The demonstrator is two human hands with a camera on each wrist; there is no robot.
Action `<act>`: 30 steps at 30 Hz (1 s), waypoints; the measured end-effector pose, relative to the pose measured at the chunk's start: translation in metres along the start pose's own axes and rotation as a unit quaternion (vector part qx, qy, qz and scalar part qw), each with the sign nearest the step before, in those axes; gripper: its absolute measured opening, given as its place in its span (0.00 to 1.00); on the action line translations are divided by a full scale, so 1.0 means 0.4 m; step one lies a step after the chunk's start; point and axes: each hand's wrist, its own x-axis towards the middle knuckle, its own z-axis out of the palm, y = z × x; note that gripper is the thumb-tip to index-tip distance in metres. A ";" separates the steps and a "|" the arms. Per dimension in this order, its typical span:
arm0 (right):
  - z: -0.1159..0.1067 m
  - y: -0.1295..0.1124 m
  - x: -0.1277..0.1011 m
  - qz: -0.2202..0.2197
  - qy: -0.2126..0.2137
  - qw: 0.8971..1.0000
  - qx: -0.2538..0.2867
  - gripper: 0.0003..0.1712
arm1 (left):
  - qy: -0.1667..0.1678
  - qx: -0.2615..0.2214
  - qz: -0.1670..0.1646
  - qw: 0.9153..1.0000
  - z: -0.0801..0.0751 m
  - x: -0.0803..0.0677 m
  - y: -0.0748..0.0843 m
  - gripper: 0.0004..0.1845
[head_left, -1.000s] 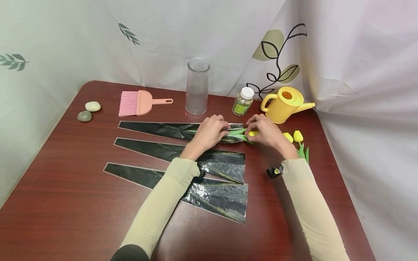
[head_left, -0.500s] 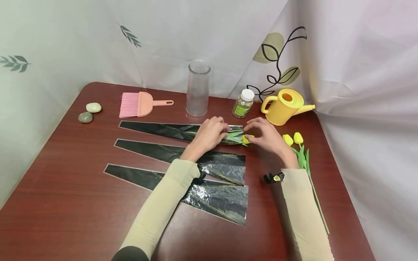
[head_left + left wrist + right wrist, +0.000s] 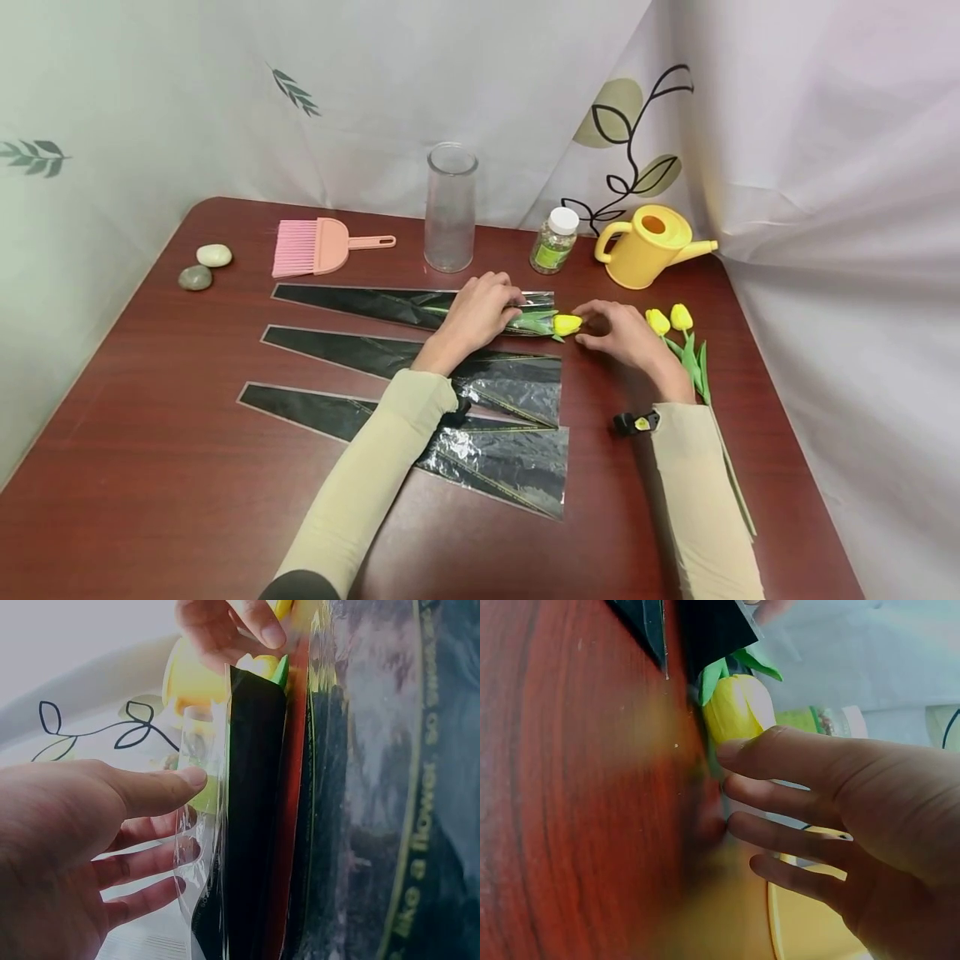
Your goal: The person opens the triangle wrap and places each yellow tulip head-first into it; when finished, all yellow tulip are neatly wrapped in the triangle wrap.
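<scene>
The left hand pinches the far wrapper; the right hand, fingers apart, has its thumb at the tulip.

1. Left arm: pale-sleeved, slants forward and to the right from the lower edge; wrist bare.
2. Left hand: back uppermost in head view. Wrist view: thumb extended, opposing three visible fingers, bent in a pinch, small gaps between them.
3. Right arm: pale-sleeved, leans inward; hand angles further left than forearm.
4. Right hand: relaxed, fingers slightly bent and spread, thumb and index tips parted.
5. Hands near, not touching.
</scene>
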 end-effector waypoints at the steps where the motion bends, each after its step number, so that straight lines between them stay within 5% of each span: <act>1: 0.002 0.001 0.000 0.002 0.002 1.000 0.000 0.21 | 0.000 -0.001 0.000 1.000 0.000 -0.001 0.000 0.08; 18: 0.029 -0.020 0.040 -0.026 0.062 0.998 0.015 0.10 | -0.003 0.005 -0.002 1.000 0.001 0.003 0.001 0.08; 25: 0.054 -0.046 0.079 -0.047 0.053 0.997 0.039 0.10 | -0.005 0.009 -0.002 1.000 0.003 0.004 0.002 0.08; 30: 0.036 -0.046 0.054 -0.036 0.048 0.998 0.009 0.14 | -0.011 0.013 -0.015 1.000 0.004 0.001 0.001 0.09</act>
